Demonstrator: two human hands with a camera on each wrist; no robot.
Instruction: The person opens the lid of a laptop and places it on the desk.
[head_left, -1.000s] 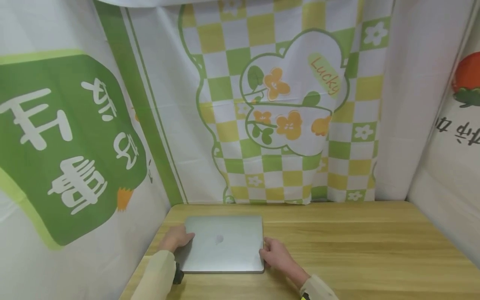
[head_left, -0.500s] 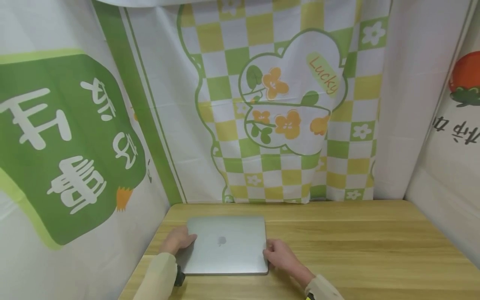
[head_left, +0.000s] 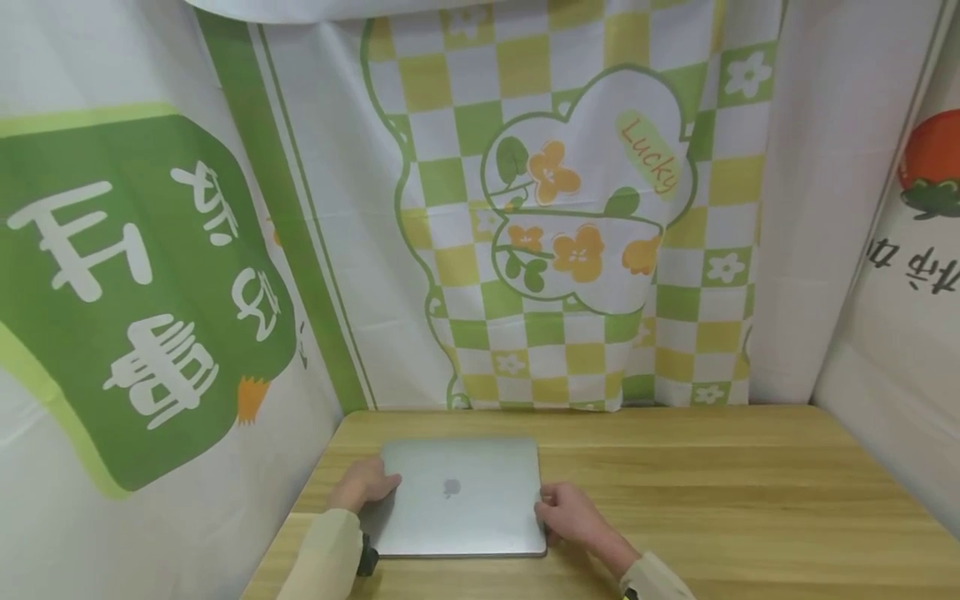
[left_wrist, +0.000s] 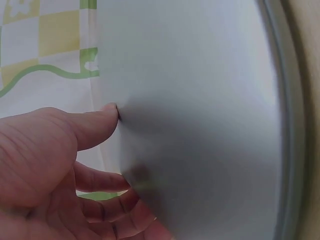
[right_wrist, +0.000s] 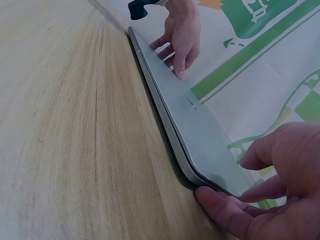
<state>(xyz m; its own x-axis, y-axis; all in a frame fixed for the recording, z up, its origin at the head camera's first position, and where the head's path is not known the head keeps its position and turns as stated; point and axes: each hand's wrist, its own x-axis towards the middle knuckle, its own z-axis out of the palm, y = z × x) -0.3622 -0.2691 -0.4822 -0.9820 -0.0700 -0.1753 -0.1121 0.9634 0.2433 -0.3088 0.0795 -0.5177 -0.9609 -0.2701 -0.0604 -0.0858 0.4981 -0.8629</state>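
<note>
The left hand (head_left: 362, 484) and right hand (head_left: 572, 510) grip opposite sides of a closed silver MacBook (head_left: 465, 518) on the wooden surface (head_left: 712, 500).

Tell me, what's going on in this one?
A person's left hand grips the left edge of a silver laptop, thumb on the lid, while the right hand holds its right edge. The laptop is closed, toward the left side of the wooden table; whether it is slightly raised, I can't tell.

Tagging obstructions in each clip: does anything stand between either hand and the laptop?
Nothing visible does: the left hand touches the laptop at its left edge, the right hand at its right edge.
</note>
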